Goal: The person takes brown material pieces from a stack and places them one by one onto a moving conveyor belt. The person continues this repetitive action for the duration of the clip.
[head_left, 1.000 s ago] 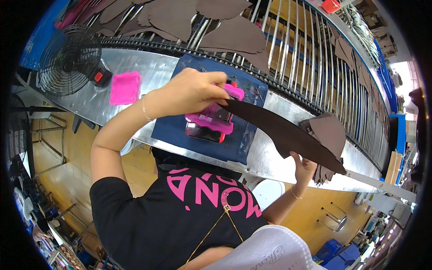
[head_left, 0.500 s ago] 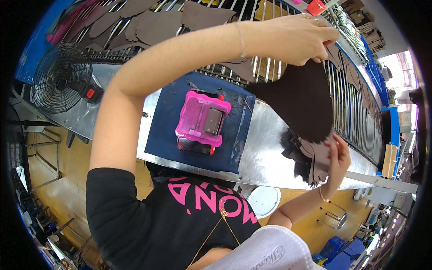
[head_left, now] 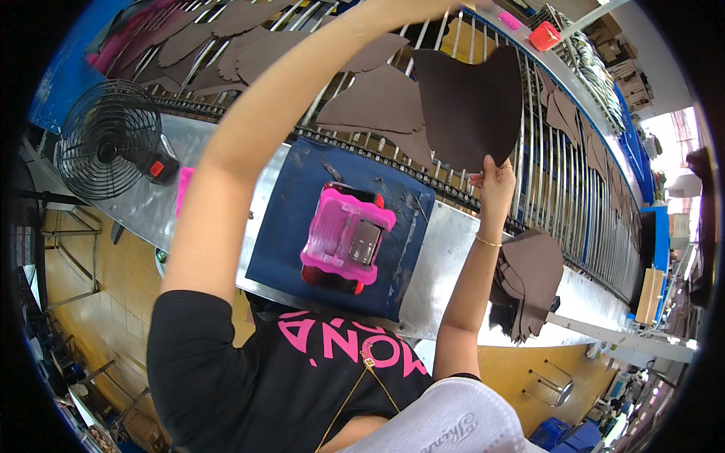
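A dark brown flat piece (head_left: 472,106) with curved edges, of leather-like sheet, lies over the metal rods at the top centre. My right hand (head_left: 496,185) pinches its near edge between thumb and fingers. My left arm reaches across to the far side, and my left hand (head_left: 415,7) is partly cut off by the picture's upper edge, its fingers mostly out of sight. Beside the dark piece lies a lighter brown piece (head_left: 377,106). A stack of similar brown pieces (head_left: 536,275) rests on the metal table, right of my right forearm.
A pink plastic frame with a metal roller (head_left: 347,238) sits on a blue mat (head_left: 283,219). At left stands a black wire fan (head_left: 109,143). More brown pieces (head_left: 264,57) cover the rod rack (head_left: 555,174). A red container (head_left: 544,36) is at the far side.
The dark piece has moved left and come down onto the rods. My right hand went from the stack to its near edge. My left hand moved up and left, away from the piece.
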`<action>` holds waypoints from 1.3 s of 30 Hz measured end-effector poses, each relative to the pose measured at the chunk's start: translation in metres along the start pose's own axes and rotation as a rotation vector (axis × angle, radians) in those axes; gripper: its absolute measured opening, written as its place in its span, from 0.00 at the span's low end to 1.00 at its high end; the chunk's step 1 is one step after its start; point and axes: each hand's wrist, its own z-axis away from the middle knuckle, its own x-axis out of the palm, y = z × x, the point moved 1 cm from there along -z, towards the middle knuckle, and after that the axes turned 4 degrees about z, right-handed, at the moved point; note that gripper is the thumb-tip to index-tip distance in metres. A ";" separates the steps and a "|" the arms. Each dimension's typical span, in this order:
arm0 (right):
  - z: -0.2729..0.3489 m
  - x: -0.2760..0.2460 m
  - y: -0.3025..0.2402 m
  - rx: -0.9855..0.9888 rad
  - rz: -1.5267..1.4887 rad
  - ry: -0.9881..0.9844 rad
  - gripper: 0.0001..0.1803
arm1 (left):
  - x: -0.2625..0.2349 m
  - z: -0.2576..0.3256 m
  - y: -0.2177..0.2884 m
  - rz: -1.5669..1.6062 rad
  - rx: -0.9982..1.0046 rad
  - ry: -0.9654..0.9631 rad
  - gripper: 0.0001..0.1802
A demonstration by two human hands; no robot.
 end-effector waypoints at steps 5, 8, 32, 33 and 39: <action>-0.004 -0.003 0.048 0.149 -0.349 -0.036 0.13 | 0.022 0.189 -0.034 0.770 -1.945 0.329 0.36; -0.010 0.021 0.047 0.148 -0.437 -0.102 0.12 | 0.011 0.299 -0.067 0.813 -2.039 0.679 0.35; -0.050 0.116 0.064 0.501 -0.716 -0.161 0.08 | 0.044 0.264 -0.116 0.877 -1.646 1.270 0.11; -0.056 0.125 0.061 0.505 -0.746 -0.186 0.08 | 0.044 0.265 -0.119 0.869 -1.636 1.289 0.10; -0.082 0.166 0.059 0.587 -0.801 -0.191 0.08 | 0.052 0.277 -0.129 0.923 -1.661 1.314 0.22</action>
